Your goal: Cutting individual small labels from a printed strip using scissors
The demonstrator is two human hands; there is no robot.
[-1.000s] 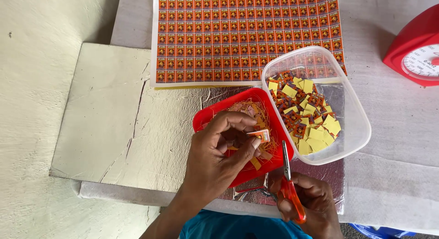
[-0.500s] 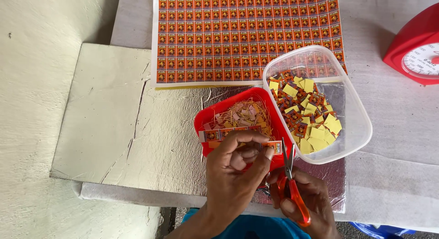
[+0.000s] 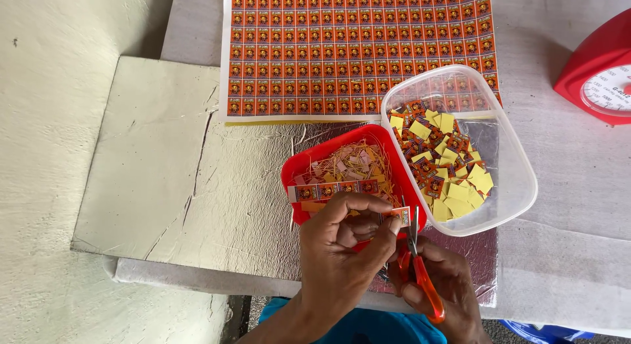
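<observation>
We are mid-cut: our left hand (image 3: 345,252) pinches a narrow strip of small orange printed labels (image 3: 399,216) at lower centre, over the near edge of the shallow red plastic tray (image 3: 292,173). Our right hand (image 3: 447,285) is closed round the orange-handled scissors (image 3: 420,278), whose blades point up just right of the strip's end. Another cut strip (image 3: 334,189) lies across the tray on thin trimmings. The clear plastic tub (image 3: 519,179) at right holds loose cut labels and yellow backs, and the uncut orange label sheet (image 3: 361,48) lies at the top of the table (image 3: 578,186). We judge the next move needs the strip's end fed squarely between the blades, along a label border
</observation>
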